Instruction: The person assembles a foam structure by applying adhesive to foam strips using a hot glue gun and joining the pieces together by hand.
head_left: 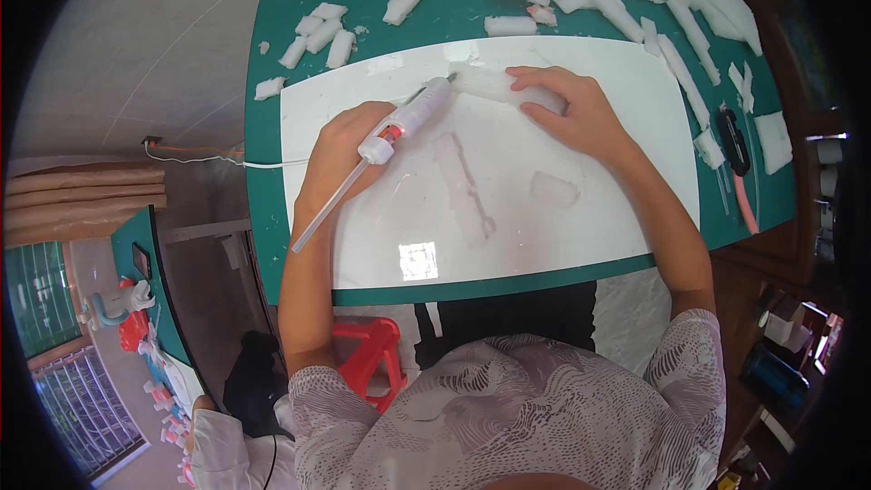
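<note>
My left hand (340,145) is closed around a white hot glue gun (417,113). A long translucent glue stick (328,207) sticks out of the gun's back end. The nozzle meets the left end of a white foam strip (481,82) lying near the far side of a glossy white board (381,236). My right hand (576,113) grips that strip's right part between thumb and fingers. Nearer to me, a narrow whitish foam strip (463,186) lies lengthwise. To its right is a short foam block (553,189).
Foam blocks (319,32) and longer foam strips (603,4) lie along the green table's (390,41) far side. A black-handled cutter (733,141) sits at right. A white cord (263,163) runs off left. A red stool (376,354) stands below; another person's sleeve (222,445) shows lower left.
</note>
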Action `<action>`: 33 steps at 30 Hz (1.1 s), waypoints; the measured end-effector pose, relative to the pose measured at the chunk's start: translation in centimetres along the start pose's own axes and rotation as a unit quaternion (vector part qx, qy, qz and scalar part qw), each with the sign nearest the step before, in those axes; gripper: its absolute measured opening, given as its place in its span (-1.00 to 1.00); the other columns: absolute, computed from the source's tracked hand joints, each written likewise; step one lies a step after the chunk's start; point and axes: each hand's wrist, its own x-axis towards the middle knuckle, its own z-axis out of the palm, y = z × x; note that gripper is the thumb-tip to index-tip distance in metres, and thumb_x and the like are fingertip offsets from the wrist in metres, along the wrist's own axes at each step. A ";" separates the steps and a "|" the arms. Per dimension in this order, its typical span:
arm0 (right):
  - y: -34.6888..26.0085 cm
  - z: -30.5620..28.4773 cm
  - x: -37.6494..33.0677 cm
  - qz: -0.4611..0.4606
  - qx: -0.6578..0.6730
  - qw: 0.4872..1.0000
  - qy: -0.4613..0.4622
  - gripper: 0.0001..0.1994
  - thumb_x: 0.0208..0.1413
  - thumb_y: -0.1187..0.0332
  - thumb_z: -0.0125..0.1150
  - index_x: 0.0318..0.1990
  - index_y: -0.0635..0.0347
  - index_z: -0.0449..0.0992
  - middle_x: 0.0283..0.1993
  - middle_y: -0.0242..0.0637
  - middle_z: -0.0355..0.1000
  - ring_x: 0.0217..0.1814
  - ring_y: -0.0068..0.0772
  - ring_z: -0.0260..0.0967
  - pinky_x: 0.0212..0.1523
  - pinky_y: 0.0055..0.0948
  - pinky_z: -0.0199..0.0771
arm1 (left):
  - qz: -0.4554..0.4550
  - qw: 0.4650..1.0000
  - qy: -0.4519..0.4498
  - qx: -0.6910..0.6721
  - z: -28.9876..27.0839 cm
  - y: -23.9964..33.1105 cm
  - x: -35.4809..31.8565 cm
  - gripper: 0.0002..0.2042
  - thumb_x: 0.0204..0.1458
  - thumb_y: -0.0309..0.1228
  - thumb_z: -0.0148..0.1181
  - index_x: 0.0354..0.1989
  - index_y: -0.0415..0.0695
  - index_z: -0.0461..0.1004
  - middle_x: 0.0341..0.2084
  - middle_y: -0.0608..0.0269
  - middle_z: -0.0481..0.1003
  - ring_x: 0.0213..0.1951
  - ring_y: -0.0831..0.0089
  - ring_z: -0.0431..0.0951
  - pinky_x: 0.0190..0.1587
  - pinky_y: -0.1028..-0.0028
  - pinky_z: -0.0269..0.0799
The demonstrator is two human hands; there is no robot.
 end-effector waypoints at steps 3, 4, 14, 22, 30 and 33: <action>0.1 0.0 0.1 -0.007 -0.002 1.000 0.002 -0.78 0.12 0.42 0.30 -0.07 0.08 0.63 0.16 -0.31 0.56 0.16 -0.18 0.50 0.19 -0.30 0.48 | -0.001 1.000 0.000 0.001 -0.1 0.0 0.0 -0.73 -0.13 -0.57 0.32 -0.18 -0.25 0.58 -0.21 0.00 0.63 -0.19 0.02 0.64 -0.07 0.22 0.54; 0.1 0.0 0.1 -0.015 -0.006 1.000 0.004 -0.78 0.12 0.42 0.30 -0.07 0.08 0.63 0.16 -0.31 0.56 0.16 -0.18 0.50 0.19 -0.31 0.48 | -0.001 1.000 0.000 0.000 -0.1 -0.1 0.0 -0.73 -0.13 -0.57 0.32 -0.18 -0.25 0.58 -0.21 0.00 0.63 -0.19 0.02 0.64 -0.07 0.22 0.54; 0.0 0.0 0.0 0.008 -0.004 1.000 -0.003 -0.78 0.13 0.41 0.30 -0.06 0.07 0.63 0.18 -0.30 0.55 0.16 -0.19 0.50 0.20 -0.30 0.48 | 0.008 1.000 0.010 0.009 -0.1 0.0 0.0 -0.73 -0.14 -0.57 0.33 -0.19 -0.25 0.58 -0.22 0.00 0.63 -0.20 0.02 0.64 -0.07 0.23 0.54; 0.3 0.1 0.0 -0.004 -0.006 1.000 0.000 -0.79 0.14 0.38 0.29 -0.06 0.06 0.63 0.18 -0.31 0.55 0.16 -0.20 0.50 0.20 -0.29 0.47 | 0.027 0.998 0.034 0.039 -0.3 0.0 0.0 -0.72 -0.15 -0.56 0.34 -0.19 -0.24 0.58 -0.21 0.01 0.63 -0.19 0.02 0.63 -0.08 0.22 0.53; -0.1 0.1 0.0 0.007 -0.008 1.000 -0.001 -0.79 0.14 0.39 0.29 -0.06 0.06 0.63 0.18 -0.32 0.55 0.16 -0.19 0.50 0.20 -0.29 0.47 | 0.021 0.997 0.053 0.045 -0.3 0.1 -0.1 -0.70 -0.17 -0.57 0.35 -0.17 -0.22 0.58 -0.21 0.01 0.63 -0.20 0.03 0.63 -0.09 0.23 0.53; -0.1 0.0 0.0 0.014 -0.010 1.000 -0.004 -0.80 0.14 0.40 0.29 -0.07 0.06 0.63 0.19 -0.32 0.55 0.17 -0.19 0.50 0.21 -0.29 0.47 | 0.043 0.997 0.061 0.031 -0.1 0.2 -0.1 -0.69 -0.18 -0.57 0.35 -0.17 -0.22 0.58 -0.20 0.02 0.63 -0.20 0.04 0.63 -0.08 0.24 0.53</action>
